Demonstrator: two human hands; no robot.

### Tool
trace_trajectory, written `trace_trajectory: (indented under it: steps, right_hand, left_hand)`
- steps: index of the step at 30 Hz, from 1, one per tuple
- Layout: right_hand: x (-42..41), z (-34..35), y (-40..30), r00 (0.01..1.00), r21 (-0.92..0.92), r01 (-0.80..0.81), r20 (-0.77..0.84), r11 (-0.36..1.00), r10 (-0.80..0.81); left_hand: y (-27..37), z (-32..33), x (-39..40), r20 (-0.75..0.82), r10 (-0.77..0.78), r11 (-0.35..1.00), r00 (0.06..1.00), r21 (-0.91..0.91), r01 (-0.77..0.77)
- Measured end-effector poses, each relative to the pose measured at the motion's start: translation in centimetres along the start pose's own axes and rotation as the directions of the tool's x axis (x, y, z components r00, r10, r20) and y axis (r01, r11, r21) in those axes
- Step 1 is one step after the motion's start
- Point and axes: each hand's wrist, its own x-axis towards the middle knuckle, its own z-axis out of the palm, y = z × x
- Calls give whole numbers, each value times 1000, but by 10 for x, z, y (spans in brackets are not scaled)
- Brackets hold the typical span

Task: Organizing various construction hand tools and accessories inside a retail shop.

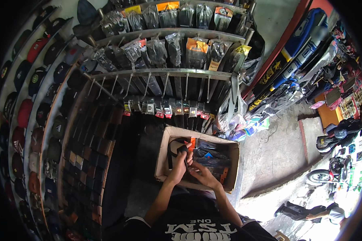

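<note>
A black strap [182, 149], probably a belt, is held in front of me above an open cardboard box [160, 162]. Its upper part is wrapped in my left hand [181, 165]. The fingers of my right hand [203, 174] pinch what looks like the same strap lower down, close to the left hand. Inside the box lie black items in clear plastic packaging [212, 153], some with orange card pieces. A curved black band [170, 150] lies along the box's left inner side. My hands hide part of the contents.
Ahead, metal racks [169, 72] with protruding hooks carry plastic-wrapped belts. To the left stand a wallet display [90, 162] and shelves of caps [36, 135]. Rolled blue and black fabric goods [289, 64] lean at the right. A person [312, 212] and a motorcycle [325, 174] are outside.
</note>
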Motion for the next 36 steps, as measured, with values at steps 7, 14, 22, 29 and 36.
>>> trace_trajectory:
  steps: [7,14,22,29,36]
  right_hand:
    - [-22,-22,-57,991,248,-30,135,968,-4]
    - [-6,-64,-45,925,929,-56,186,365,-331]
    - [-28,-73,-98,908,573,69,-375,817,187]
    - [-41,-65,-86,940,250,133,-339,959,-41]
    - [-82,-70,-101,994,-240,-42,91,970,65]
  left_hand:
    - [65,51,-22,110,148,952,983,253,-172]
    - [49,71,-36,480,20,645,877,664,-378]
    - [-40,15,-41,366,80,678,927,662,-320]
    - [-79,-9,12,128,-277,915,952,338,220]
    - [-66,11,52,77,-361,917,929,-150,369]
